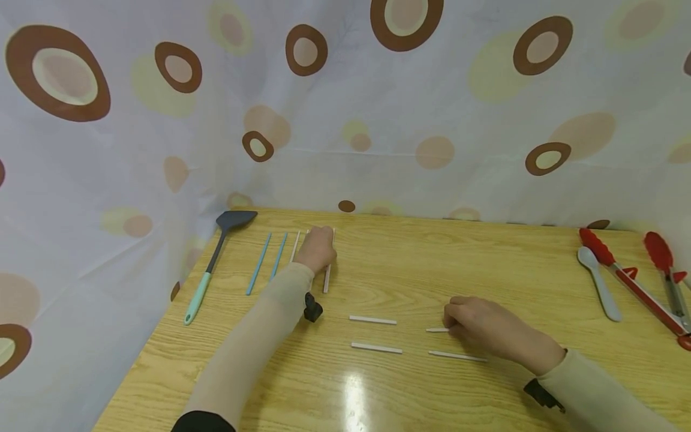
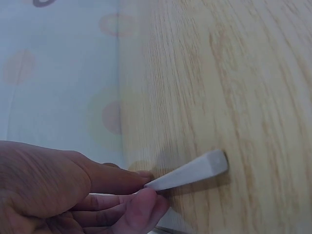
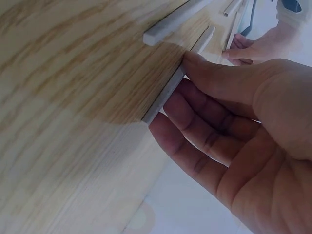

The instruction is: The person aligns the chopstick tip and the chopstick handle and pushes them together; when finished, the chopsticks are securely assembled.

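Note:
At the back left, my left hand [image 1: 317, 249] pinches a long white stick [image 1: 327, 279] between thumb and fingers. Its square end [image 2: 217, 162] faces the camera in the left wrist view, close over the wood. My right hand [image 1: 480, 321] holds a short white stick [image 1: 436, 330] by its long edges, thumb on one side and fingertips on the other, as the right wrist view shows. A second short white stick [image 1: 457, 356] lies just in front of that hand. Left of it are two more short white sticks, a rear one [image 1: 372, 320] and a front one [image 1: 376, 348].
Two blue sticks [image 1: 259, 264] and a thin white stick [image 1: 295, 246] lie left of my left hand. A spatula [image 1: 207, 270] rests along the left edge. At the right are a pale spoon [image 1: 599, 282] and red-tipped tongs [image 1: 637, 288]. A patterned curtain [image 1: 432, 108] backs the table.

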A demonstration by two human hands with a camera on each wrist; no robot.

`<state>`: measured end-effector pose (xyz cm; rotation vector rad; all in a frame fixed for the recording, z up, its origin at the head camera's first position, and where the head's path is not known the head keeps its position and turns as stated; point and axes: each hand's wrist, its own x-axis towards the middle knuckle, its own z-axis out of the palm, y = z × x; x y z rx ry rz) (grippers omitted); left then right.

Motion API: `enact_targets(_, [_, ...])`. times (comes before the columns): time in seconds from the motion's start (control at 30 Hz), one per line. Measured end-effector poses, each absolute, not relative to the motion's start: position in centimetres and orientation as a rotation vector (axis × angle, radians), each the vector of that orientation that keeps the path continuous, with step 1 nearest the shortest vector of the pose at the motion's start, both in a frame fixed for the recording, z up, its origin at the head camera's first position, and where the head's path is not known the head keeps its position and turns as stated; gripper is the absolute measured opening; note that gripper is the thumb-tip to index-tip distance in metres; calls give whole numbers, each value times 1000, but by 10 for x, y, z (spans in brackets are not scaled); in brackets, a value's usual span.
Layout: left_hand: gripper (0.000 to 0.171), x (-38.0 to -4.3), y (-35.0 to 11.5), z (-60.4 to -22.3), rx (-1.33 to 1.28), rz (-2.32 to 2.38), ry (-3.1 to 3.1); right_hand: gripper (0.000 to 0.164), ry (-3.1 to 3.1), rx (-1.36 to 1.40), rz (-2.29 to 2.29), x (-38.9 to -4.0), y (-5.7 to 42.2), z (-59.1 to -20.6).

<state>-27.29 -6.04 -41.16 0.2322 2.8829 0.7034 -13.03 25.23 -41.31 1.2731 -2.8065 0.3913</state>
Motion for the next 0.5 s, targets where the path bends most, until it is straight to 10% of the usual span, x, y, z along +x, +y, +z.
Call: enact_targets(0.5, [14, -239, -33, -390, 576, 348, 3025, 20, -2714, 1244, 297, -135, 253, -403])
